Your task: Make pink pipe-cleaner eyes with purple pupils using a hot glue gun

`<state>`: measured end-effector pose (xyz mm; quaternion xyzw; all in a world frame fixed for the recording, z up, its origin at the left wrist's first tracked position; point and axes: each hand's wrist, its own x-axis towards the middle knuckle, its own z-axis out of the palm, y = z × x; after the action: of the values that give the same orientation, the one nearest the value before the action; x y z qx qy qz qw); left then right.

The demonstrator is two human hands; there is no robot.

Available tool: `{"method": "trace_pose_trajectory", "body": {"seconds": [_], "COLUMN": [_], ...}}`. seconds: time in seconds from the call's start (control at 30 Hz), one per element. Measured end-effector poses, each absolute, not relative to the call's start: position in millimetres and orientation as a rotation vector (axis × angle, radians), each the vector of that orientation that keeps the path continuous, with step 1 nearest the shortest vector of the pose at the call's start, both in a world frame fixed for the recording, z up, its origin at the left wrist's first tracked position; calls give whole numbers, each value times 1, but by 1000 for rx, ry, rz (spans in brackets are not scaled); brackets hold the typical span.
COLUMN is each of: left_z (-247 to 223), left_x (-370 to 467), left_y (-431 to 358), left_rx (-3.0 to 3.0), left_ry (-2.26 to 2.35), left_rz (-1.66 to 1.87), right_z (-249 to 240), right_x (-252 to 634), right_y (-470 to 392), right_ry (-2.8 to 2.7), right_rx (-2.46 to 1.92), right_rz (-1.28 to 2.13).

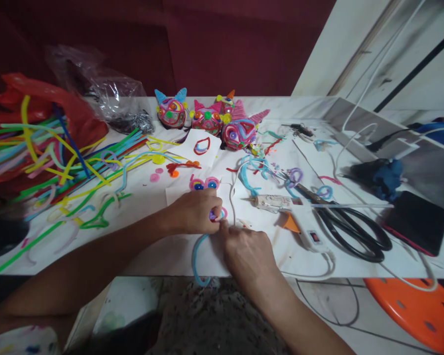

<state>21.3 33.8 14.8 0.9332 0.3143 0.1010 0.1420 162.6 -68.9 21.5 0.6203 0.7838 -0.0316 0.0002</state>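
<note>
My left hand (198, 209) is closed, its fingertips on a small pipe-cleaner coil (223, 215) in pink, white and purple near the table's front edge. From the other side my right hand (248, 249) meets it, fingers curled and the index fingertip against the coil. A light blue pipe cleaner (195, 261) trails from beneath the hands over the edge; its upper end is hidden. Just beyond my left hand lie two round pipe-cleaner eyes (204, 184), pink-rimmed with dark blue centres, on white paper. Both thumbs are mostly hidden.
A hot glue gun (299, 217) and large black-handled scissors (350, 227) lie to the right, beside a black box-like object (418, 222). Colourful pipe cleaners (59, 148) spill from a red bag (85, 108) on the left. Several decorated eared balls (207, 120) stand behind.
</note>
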Motion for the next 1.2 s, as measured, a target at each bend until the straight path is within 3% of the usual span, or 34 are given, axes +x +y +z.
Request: {"method": "trace_pose_trajectory", "body": {"seconds": [0.7, 1.2], "left_z": [30, 41], "left_x": [34, 49], "left_y": [57, 69], "left_rx": [2643, 2673], "left_ry": [602, 442], "left_rz": [93, -55], "right_z": [6, -13], "right_x": [169, 177], "right_y": [-79, -100], "right_ry": [2411, 2871], "right_rx": [2160, 2416], "right_rz": [-223, 95]}}
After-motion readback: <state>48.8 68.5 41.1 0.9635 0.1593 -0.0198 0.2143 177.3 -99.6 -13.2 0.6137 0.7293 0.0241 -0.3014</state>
